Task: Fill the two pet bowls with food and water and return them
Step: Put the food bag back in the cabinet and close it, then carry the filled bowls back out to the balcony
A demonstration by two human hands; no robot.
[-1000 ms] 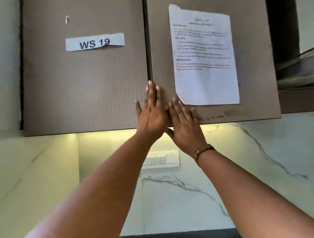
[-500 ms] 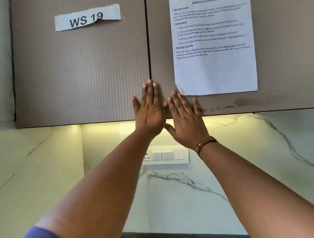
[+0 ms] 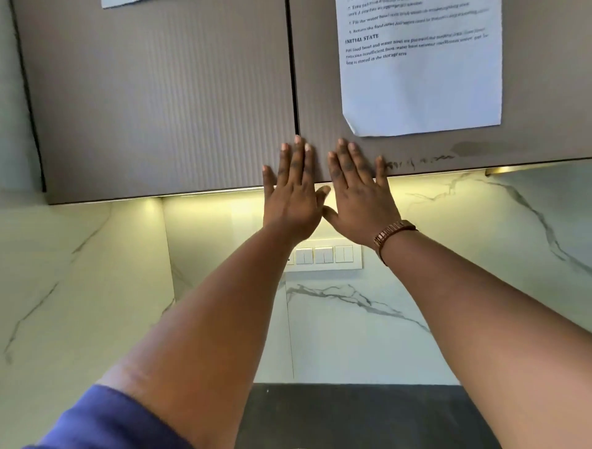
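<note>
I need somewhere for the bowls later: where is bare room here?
The dark countertop strip below the marble wall, between the forearms, shows bare. Crowded: left hand and right hand lie flat over the cabinet doors' lower edge, under the paper sheet.

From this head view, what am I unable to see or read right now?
- Pet bowls and food: none in the head view.
- Cabinet interior: hidden behind the closed doors.
- Instruction sheet: top cut off by the frame edge; its small print is too blurred to read in full.
- Label: only its lower edge shows.
- Countertop: mostly covered by both forearms.
</note>
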